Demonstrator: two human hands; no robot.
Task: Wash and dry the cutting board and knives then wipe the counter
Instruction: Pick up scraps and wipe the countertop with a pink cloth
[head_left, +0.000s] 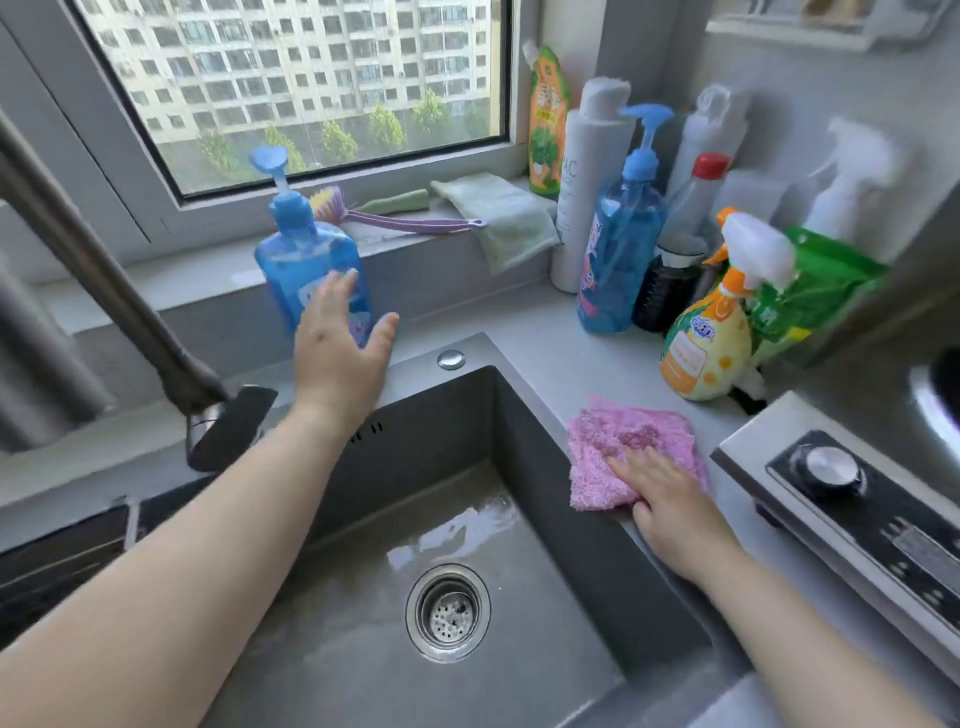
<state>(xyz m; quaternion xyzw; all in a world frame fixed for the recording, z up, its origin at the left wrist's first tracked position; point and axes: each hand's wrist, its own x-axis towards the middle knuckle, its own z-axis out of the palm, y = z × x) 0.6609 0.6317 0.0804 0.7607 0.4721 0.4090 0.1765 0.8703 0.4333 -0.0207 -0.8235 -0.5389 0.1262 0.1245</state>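
Pressing down flat, my right hand (670, 512) lies on the pink cloth (618, 449), fingers straight and spread, not curled around it. The cloth is bunched on the grey surface (524, 332), right at the right rim of the sink (561, 499).

My left hand (340, 340) is open too, fingers apart, holding nothing. It reaches over the back rim of the sink, in front of the blue soap bottle (306, 260) with the pump top. I cannot tell if my fingers touch the bottle.

I see the sink is wet at the bottom, with a round metal drain (448, 613) in the middle. The dark tap (156, 332) slants down on the left side.

On the window sill I see a purple brush (400, 218) and a pale green cloth (498, 218) that hangs over the edge. In the back right corner stand many bottles close together: a tall blue pump bottle (621, 249), a white bottle (582, 176), and an orange spray bottle (711, 332). The stove knob (828, 470) is on the far right.

I see no cutting board and no knives.
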